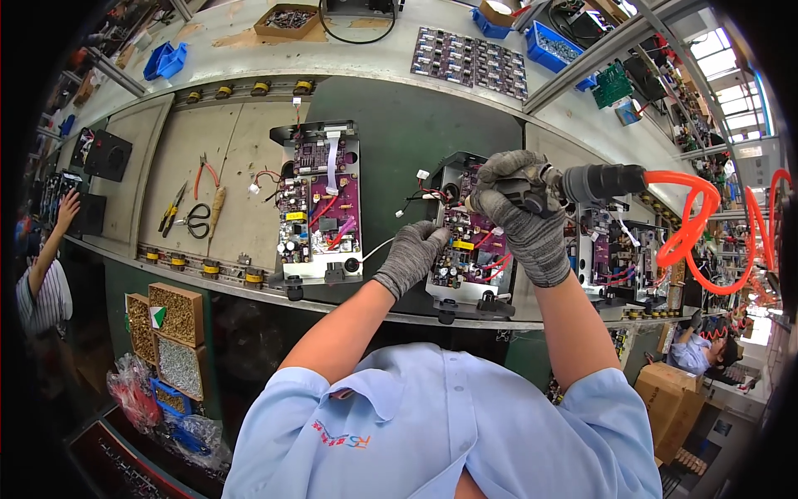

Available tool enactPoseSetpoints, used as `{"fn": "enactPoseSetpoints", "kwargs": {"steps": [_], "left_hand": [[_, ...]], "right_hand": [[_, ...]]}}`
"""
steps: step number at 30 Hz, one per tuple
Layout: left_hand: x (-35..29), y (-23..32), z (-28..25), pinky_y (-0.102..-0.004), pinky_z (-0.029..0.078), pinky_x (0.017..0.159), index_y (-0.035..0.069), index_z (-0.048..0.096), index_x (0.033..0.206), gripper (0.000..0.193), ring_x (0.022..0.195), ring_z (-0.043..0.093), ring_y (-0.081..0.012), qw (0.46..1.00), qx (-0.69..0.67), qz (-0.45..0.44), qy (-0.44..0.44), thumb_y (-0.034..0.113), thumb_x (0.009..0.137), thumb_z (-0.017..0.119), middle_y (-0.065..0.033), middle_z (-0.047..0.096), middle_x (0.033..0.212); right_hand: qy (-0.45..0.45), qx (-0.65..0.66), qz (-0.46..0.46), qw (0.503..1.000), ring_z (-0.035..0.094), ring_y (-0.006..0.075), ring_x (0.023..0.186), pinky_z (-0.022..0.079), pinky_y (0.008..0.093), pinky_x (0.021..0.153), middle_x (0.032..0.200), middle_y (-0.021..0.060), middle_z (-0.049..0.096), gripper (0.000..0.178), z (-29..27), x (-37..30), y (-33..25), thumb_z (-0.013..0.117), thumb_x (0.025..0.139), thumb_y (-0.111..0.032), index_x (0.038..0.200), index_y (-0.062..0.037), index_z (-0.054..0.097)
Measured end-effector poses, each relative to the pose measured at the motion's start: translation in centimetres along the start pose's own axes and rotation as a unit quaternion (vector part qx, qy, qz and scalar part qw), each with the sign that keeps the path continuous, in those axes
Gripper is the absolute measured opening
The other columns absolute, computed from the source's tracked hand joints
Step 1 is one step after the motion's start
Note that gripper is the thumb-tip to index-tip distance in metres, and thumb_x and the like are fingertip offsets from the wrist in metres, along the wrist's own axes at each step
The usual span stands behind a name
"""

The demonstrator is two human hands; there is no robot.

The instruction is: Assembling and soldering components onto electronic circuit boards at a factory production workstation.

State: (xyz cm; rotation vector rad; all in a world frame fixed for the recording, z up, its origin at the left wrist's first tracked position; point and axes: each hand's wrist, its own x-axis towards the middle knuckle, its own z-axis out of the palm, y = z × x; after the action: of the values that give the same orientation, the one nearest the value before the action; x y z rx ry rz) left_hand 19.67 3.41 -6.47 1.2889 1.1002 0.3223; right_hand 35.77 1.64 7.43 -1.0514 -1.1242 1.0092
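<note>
On the dark green section of the bench (399, 121), we find one open metal chassis (465, 293) directly before the person, its long side running away from them. It carries purple circuit boards (475, 229) crowded with components, and red wires cross its right half. We record the right hand (522, 218), in a grey knit glove, wrapped closed around a dark air tool (603, 183) above the chassis; an orange coiled hose (694, 220) trails from the tool to the right. Whether the tool's tip meets the board we cannot tell. We note the left hand (413, 256), gloved alike, with bent fingers at the left wall of the same chassis; whether it grips anything is unclear to us.

To the left, well apart, we see a similar unit (320, 270) with a white ribbon cable (332, 166) at its upper end. Further left lie red-handled pliers (207, 173), yellow-handled cutters (172, 212) and black scissors (198, 221). Right of the chassis we log more units (611, 249), partly hidden by the right arm. Along the far shelf we observe a batch of boards (470, 62) near a blue bin (555, 46).
</note>
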Motion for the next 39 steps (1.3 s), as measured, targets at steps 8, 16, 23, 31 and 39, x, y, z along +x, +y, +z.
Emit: {"fn": "enactPoseSetpoints", "kwargs": {"steps": [8,16,23,31,39], "left_hand": [[0.3,-0.4,0.4,-0.0343,0.05,0.085,-0.003,0.068,0.107,0.037,0.088,0.065,-0.0209,1.0,0.009,0.018,0.023,0.032,0.095,0.062,-0.0144,0.071,0.094],[-0.9,-0.9,-0.3,-0.0297,0.049,0.054,0.001,0.065,0.109,0.043,0.061,0.059,-0.0144,0.996,-0.066,-0.058,0.025,0.042,0.097,0.058,-0.0072,0.065,0.079],[-8.3,-1.4,-3.2,-0.0321,0.057,0.062,0.0,0.056,0.12,0.044,0.084,0.068,-0.0246,0.893,-0.427,-0.09,-0.113,0.039,0.102,0.047,-0.0142,0.066,0.104],[-11.6,0.5,-5.1,-0.0392,0.063,0.075,-0.004,0.05,0.129,0.041,0.102,0.069,-0.0327,0.856,-0.474,-0.019,-0.207,0.015,0.094,0.06,-0.022,0.064,0.116],[-13.0,-0.6,-4.9,-0.0361,0.063,0.071,-0.004,0.05,0.127,0.037,0.09,0.071,-0.0281,0.88,-0.412,-0.053,-0.228,0.02,0.099,0.056,-0.0213,0.067,0.109]], "right_hand": [[0.019,-0.025,-0.004,1.0,0.065,0.0145,0.096,0.056,0.0298,0.086,0.104,0.0054,0.064,0.034,0.6,0.5,0.0,0.069,0.079,0.008,0.107,-0.0058,0.058],[0.014,0.012,-0.034,0.999,0.064,0.0113,0.097,0.054,0.0277,0.086,0.102,0.0026,0.068,0.031,0.4,-0.9,0.4,0.07,0.08,0.007,0.107,-0.0069,0.063],[0.073,0.034,-0.056,0.995,0.065,0.0148,0.1,0.055,0.0319,0.088,0.106,0.0049,0.068,0.035,1.0,-2.6,-1.3,0.071,0.079,0.009,0.109,-0.0065,0.064],[0.093,0.031,-0.116,0.988,0.065,0.0147,0.088,0.056,0.0283,0.072,0.099,0.009,0.066,0.03,0.1,-9.6,-8.5,0.074,0.076,0.003,0.102,-0.0031,0.06],[0.164,0.201,-0.018,0.966,0.068,0.0242,0.084,0.057,0.04,0.084,0.097,0.0143,0.066,0.04,-0.5,-16.4,-8.5,0.076,0.073,0.002,0.107,-0.0062,0.058]]}}
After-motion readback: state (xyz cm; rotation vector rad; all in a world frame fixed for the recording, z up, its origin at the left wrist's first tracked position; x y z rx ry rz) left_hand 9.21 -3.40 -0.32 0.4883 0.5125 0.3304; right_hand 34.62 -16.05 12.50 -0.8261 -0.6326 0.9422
